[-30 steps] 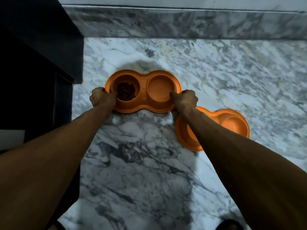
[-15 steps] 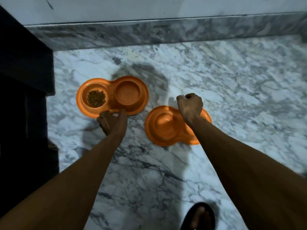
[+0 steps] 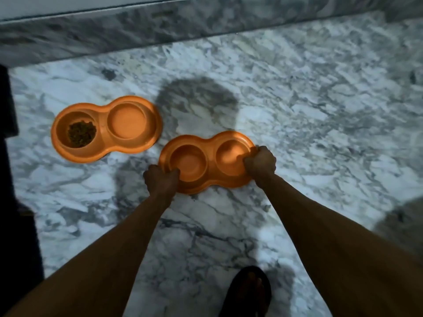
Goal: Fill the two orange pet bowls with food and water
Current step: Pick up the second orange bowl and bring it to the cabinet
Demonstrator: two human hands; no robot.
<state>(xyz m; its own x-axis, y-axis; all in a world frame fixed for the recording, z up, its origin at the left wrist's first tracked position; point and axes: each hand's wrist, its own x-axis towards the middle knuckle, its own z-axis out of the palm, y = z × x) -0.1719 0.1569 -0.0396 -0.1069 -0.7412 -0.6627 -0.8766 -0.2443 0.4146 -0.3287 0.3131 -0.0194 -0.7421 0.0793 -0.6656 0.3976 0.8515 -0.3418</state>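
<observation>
Two orange double pet bowls lie on the marble floor. The left bowl (image 3: 128, 120) holds brown kibble (image 3: 81, 133) in its left cup; its right cup looks empty. The right bowl (image 3: 211, 154) has both cups empty. My left hand (image 3: 161, 179) grips the right bowl's left end, fingers curled over the rim. At the bowl's right end, my right hand (image 3: 261, 164) grips the rim in the same way.
A marble skirting (image 3: 206, 21) runs along the wall at the back. Dark furniture (image 3: 9, 156) stands along the left edge. My foot in a dark sandal (image 3: 248, 291) is on the floor at the bottom. My shadow falls across the floor behind the bowls.
Both hands let go of the bowl with kibble, which now lies on the floor at left. They moved right and took hold of the two ends of the empty bowl.
</observation>
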